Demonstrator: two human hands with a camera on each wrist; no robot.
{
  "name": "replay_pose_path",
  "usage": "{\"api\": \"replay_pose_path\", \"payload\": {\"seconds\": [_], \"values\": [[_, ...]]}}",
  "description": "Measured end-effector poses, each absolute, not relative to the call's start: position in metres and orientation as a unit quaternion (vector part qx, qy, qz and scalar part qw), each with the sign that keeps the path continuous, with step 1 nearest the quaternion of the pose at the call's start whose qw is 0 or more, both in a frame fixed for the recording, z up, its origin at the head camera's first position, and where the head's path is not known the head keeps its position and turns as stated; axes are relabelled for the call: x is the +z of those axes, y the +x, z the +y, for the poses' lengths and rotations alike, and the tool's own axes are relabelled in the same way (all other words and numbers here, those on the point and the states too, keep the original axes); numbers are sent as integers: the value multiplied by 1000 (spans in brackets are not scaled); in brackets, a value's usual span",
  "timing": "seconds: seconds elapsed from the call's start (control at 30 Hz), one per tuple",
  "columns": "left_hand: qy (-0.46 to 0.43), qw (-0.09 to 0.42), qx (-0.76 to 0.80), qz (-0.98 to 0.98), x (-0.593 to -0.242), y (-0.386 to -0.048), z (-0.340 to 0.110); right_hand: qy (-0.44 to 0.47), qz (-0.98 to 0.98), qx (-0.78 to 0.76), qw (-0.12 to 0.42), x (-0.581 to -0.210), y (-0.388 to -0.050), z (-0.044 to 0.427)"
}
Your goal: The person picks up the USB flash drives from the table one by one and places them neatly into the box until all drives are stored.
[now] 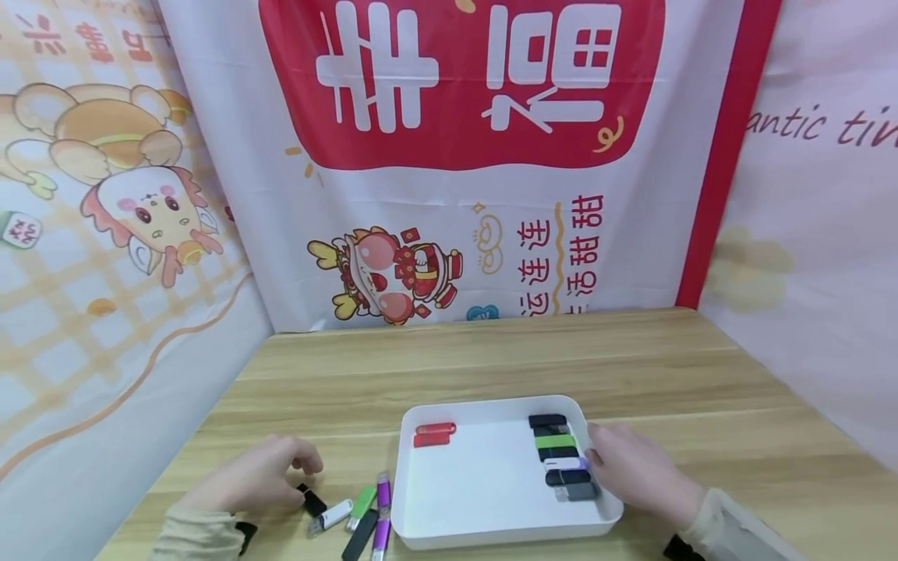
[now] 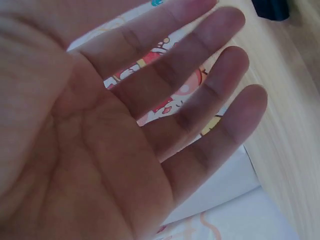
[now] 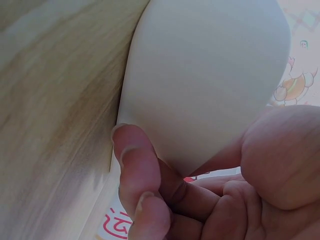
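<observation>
Wooden tabletop (image 1: 477,358) below, left fingers (image 2: 220,82) hang relaxed near USB sticks (image 1: 338,512); right fingers (image 3: 140,167) grip the tray (image 1: 491,467).

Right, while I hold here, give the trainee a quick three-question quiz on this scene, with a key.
1. How many red sticks lie in the tray?
2. True or false: the left hand is touching the tray.
3. In the head view, the loose purple sticks lie: A) beyond the tray; B) left of the tray; C) right of the tray.

Key: 1. Two. 2. False; the right hand is. 3. B.
</observation>
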State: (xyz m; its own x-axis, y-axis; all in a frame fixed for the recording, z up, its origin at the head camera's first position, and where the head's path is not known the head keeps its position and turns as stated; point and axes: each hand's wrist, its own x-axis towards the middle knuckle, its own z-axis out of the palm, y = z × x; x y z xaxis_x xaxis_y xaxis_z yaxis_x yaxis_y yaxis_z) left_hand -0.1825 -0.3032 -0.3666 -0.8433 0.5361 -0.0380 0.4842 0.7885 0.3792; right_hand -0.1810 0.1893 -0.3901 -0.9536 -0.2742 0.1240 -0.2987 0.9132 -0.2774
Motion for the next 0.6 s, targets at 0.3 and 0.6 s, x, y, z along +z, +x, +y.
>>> {"api": "replay_pose_path", "payload": {"seconds": [0.3, 0.6], "values": [[271, 65, 171, 945, -367, -180, -299, 152, -976, 147, 59, -393, -181, 191], [273, 91, 190, 939, -373, -183, -300, 149, -976, 152, 45, -391, -181, 190]]}}
